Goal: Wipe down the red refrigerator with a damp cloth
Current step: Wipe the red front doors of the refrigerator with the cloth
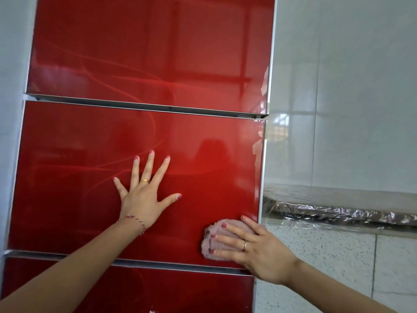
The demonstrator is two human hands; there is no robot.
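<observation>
The glossy red refrigerator (146, 53) fills the left and middle of the view, split into three door panels by metal-edged gaps. My left hand (144, 197) lies flat on the middle panel with fingers spread. My right hand (250, 247) presses a pinkish cloth (212, 231) against the lower right corner of the same panel with straight fingers laid over the cloth. Faint streaks show on the red surface.
A pale tiled wall (349, 86) stands to the right of the refrigerator. A ledge wrapped in crinkled foil and clear film (338, 213) runs along the wall at hand height. Below it is speckled tile (327, 267). A grey wall (11, 64) borders the left side.
</observation>
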